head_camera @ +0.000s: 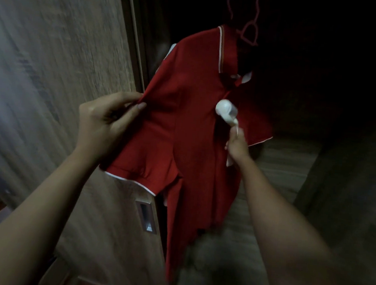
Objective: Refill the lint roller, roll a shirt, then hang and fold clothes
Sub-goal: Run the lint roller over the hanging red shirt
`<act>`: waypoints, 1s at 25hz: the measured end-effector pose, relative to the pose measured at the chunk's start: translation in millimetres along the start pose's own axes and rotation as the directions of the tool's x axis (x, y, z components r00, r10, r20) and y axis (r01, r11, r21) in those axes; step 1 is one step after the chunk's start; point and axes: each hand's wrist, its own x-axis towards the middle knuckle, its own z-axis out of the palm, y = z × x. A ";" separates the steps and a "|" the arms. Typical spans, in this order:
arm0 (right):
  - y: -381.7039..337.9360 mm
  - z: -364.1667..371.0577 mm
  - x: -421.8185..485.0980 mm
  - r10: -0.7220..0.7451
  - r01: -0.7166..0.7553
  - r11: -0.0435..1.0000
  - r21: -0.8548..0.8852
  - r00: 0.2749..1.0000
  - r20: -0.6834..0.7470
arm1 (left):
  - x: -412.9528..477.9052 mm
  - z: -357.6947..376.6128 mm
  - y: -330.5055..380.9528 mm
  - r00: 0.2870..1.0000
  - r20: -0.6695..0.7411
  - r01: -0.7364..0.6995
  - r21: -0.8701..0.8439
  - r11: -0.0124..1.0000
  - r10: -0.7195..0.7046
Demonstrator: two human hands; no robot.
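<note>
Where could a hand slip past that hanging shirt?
Right of the red shirt, below the pink hanger, the dark wardrobe looks open. Crowded left: left hand pinches the sleeve by the wooden door; right hand holds the lint roller mid-chest.

A red short-sleeved polo shirt with white trim on collar and cuffs (190, 124) hangs from a pink plastic hanger (250, 33) inside a dark wardrobe opening. The left hand (106, 122) pinches the shirt's sleeve near the shoulder seam and holds the cloth out to the side. The right hand (237, 146) grips the handle of a white lint roller (226, 112), whose roll lies against the shirt's chest just below the button placket. Beside the shirt stands a wood-grain wardrobe door (60, 65) with a recessed metal pull handle (146, 216).
</note>
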 end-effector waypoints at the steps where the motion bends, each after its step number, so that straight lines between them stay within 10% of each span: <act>1: 28.3 17.6 -14.9 0.021 -0.020 0.999 -0.051 0.999 0.031 | 0.0 -0.3 -0.5 1.000 0.003 0.002 0.002 1.000 -0.002; 6: 214.4 107.7 -137.8 0.286 -0.145 0.918 -0.368 0.886 0.364 | -0.9 0.5 -1.6 1.000 0.008 -0.006 0.014 1.000 0.006; 16: 24.4 -21.7 57.0 0.130 -0.129 0.989 0.074 0.991 -0.020 | -1.6 -2.0 -1.8 0.999 0.038 -0.011 0.033 0.999 0.010; 25: 140.4 74.8 -119.9 0.233 -0.312 0.930 0.193 0.909 0.347 | -1.3 -3.7 1.7 0.999 0.037 0.024 0.039 0.999 -0.026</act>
